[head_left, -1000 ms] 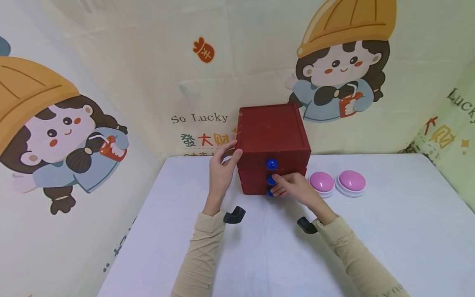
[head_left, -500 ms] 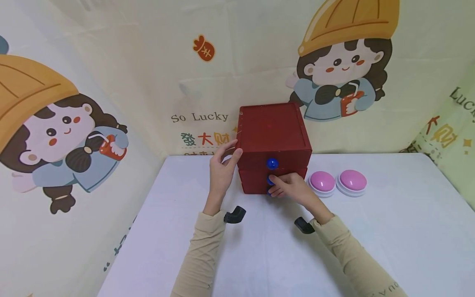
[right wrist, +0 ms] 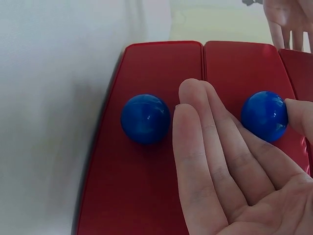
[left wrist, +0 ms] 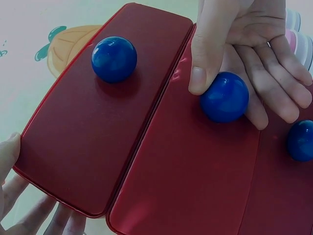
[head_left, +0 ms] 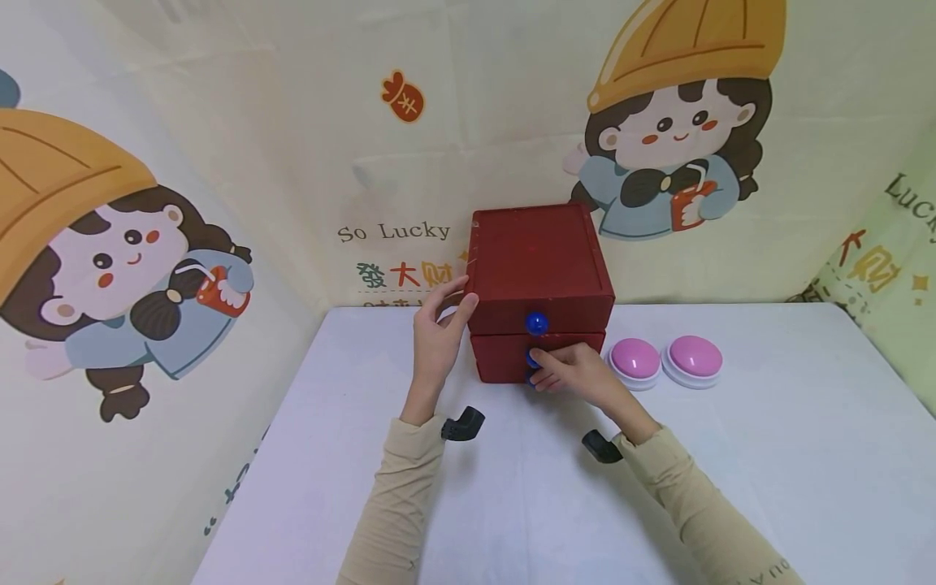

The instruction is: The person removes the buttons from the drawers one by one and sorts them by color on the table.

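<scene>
A dark red drawer cabinet (head_left: 539, 252) stands at the back of the table, its drawer fronts carrying round blue knobs. My right hand (head_left: 581, 372) pinches the middle drawer's knob (left wrist: 225, 97) between thumb and index finger. Its other fingers extend past the bottom knob (right wrist: 145, 119) in the right wrist view. Untouched, the top knob (head_left: 537, 323) shows in full. My left hand (head_left: 436, 345) rests against the cabinet's left side, fingers fairly straight and thumb by the front corner. In the left wrist view those fingers are partly hidden behind the cabinet.
Two pink push buttons on white bases, a nearer one (head_left: 634, 358) and a farther one (head_left: 693, 357), sit right of the cabinet. The white table (head_left: 526, 504) extends in front. A printed cloth (head_left: 329, 146) hangs behind. Black wrist-mounted pieces project from both sleeves.
My right thumb and fingers have shifted slightly left and settled on the middle knob. The middle drawer's upper edge now shows more clearly under the top drawer. My left hand has stayed put.
</scene>
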`<action>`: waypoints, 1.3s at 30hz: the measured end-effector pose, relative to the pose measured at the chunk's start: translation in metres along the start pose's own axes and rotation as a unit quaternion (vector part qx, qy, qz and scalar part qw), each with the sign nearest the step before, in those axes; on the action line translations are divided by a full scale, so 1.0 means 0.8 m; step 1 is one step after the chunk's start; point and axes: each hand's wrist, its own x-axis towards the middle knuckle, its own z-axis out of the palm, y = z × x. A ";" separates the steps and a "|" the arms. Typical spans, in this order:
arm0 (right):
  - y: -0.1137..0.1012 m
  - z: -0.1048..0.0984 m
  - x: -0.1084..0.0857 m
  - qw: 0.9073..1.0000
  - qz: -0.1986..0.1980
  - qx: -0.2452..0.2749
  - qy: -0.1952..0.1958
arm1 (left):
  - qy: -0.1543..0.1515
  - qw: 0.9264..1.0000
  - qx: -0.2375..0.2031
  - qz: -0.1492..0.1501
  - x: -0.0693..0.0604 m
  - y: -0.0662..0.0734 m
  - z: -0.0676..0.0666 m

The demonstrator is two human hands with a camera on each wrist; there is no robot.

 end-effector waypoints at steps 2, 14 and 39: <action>-0.001 0.000 -0.001 1.000 0.001 -0.001 0.001 | 0.000 1.000 -0.001 0.001 0.000 0.000 0.000; -0.001 0.001 -0.007 1.000 0.004 -0.006 -0.002 | 0.005 1.000 -0.012 -0.002 0.001 -0.003 0.000; -0.002 0.007 -0.028 0.999 0.000 -0.045 -0.006 | 0.009 1.000 -0.020 -0.011 0.010 -0.044 0.001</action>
